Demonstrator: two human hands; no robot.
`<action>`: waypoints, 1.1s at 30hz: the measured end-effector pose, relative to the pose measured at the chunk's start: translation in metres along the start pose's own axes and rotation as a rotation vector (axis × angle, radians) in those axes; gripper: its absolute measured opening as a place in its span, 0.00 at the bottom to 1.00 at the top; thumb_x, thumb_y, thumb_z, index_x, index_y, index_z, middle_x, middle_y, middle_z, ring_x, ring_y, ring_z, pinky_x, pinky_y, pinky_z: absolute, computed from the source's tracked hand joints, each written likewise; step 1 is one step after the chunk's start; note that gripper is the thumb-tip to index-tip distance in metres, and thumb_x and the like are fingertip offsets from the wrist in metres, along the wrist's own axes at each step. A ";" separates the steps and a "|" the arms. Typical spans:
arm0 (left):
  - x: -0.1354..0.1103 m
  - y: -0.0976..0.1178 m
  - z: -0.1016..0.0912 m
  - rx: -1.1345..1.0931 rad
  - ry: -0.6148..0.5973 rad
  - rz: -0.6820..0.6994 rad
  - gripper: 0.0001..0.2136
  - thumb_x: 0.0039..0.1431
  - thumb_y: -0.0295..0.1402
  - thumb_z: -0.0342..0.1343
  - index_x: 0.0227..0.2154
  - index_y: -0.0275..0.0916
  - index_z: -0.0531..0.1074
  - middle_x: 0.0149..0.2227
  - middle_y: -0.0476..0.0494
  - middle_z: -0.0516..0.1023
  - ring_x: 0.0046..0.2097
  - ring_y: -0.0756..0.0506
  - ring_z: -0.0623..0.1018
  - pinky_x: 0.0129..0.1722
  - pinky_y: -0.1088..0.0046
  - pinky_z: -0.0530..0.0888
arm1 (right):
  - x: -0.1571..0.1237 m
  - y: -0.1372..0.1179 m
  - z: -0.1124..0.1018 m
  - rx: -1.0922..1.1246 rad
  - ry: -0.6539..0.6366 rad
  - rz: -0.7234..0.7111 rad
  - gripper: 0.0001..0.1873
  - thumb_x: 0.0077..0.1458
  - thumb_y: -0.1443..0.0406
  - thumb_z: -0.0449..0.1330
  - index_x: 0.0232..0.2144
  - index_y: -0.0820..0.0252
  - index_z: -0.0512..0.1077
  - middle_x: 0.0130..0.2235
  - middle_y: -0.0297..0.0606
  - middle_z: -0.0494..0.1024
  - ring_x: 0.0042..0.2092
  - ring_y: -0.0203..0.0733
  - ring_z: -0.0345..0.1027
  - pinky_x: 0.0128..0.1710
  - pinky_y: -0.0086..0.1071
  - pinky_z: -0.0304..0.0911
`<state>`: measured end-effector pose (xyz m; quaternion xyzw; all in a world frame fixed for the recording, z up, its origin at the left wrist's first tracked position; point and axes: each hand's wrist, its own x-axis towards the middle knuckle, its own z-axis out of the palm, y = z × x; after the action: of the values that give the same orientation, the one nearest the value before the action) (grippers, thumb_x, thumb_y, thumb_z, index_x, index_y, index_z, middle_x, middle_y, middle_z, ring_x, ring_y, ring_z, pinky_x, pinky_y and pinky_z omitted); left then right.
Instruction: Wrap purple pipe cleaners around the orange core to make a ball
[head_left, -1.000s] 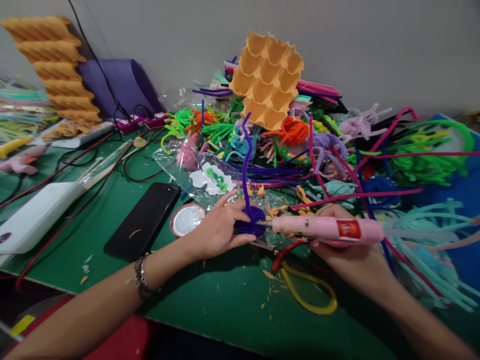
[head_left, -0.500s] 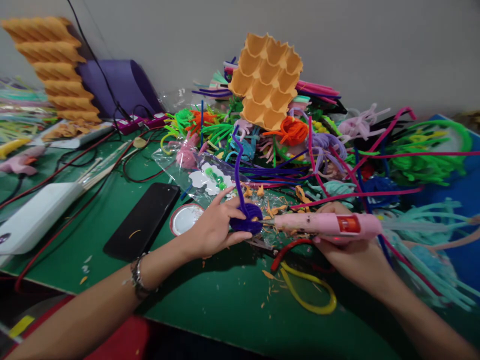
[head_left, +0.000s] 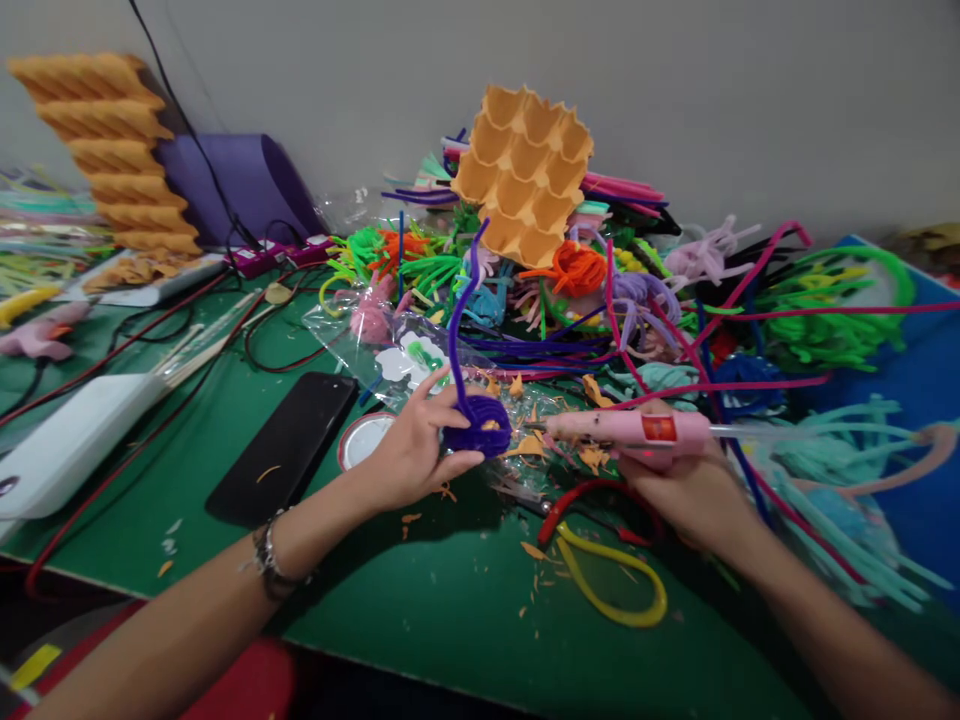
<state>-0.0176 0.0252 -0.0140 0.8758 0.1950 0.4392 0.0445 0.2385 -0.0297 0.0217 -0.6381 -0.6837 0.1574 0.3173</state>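
Note:
My left hand (head_left: pixel 409 452) pinches a coiled purple pipe cleaner (head_left: pixel 475 432) just above the green table; its loose end stands up in a curve. My right hand (head_left: pixel 679 487) is wrapped round a pink glue gun (head_left: pixel 630 428) lying level, its nozzle pointing left a short way from the purple coil. Orange scraps lie inside and around the coil. A round metal lid (head_left: pixel 364 441) sits under my left fingers. Scissors with red and yellow handles (head_left: pixel 600 560) lie on the table below the gun.
A heap of coloured pipe cleaners (head_left: pixel 675 300) fills the back right, with an orange honeycomb paper piece (head_left: pixel 525 175) on top. A black phone (head_left: pixel 289 445), a white box (head_left: pixel 67 440), cables and a stack of orange paper (head_left: pixel 112 150) lie to the left.
My left hand has tilted and lifted the purple coil slightly left. The glue gun's nozzle has drawn back from the coil, and the view has shifted a little.

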 end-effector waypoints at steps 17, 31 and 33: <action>-0.003 -0.005 -0.004 0.154 0.002 0.026 0.09 0.63 0.37 0.44 0.42 0.41 0.52 0.35 0.44 0.69 0.42 0.44 0.75 0.46 0.51 0.72 | 0.006 0.015 0.032 -0.139 -0.093 -0.180 0.11 0.50 0.62 0.52 0.32 0.60 0.71 0.37 0.47 0.75 0.40 0.51 0.69 0.41 0.43 0.65; -0.001 -0.003 -0.004 0.201 0.026 0.036 0.09 0.63 0.38 0.43 0.42 0.41 0.52 0.34 0.46 0.66 0.42 0.44 0.75 0.44 0.56 0.74 | 0.006 0.018 0.004 -0.161 -0.253 -0.281 0.27 0.45 0.60 0.59 0.49 0.55 0.62 0.54 0.45 0.65 0.56 0.53 0.58 0.53 0.47 0.57; 0.000 -0.003 -0.004 0.208 0.026 0.058 0.09 0.63 0.38 0.44 0.41 0.41 0.53 0.34 0.46 0.68 0.41 0.44 0.75 0.43 0.57 0.75 | 0.007 0.021 -0.005 -0.129 -0.328 -0.272 0.34 0.45 0.58 0.60 0.54 0.56 0.56 0.57 0.47 0.60 0.59 0.53 0.55 0.54 0.48 0.57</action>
<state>-0.0215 0.0273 -0.0125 0.8753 0.2145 0.4289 -0.0620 0.2585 -0.0206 0.0142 -0.5247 -0.8146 0.1708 0.1788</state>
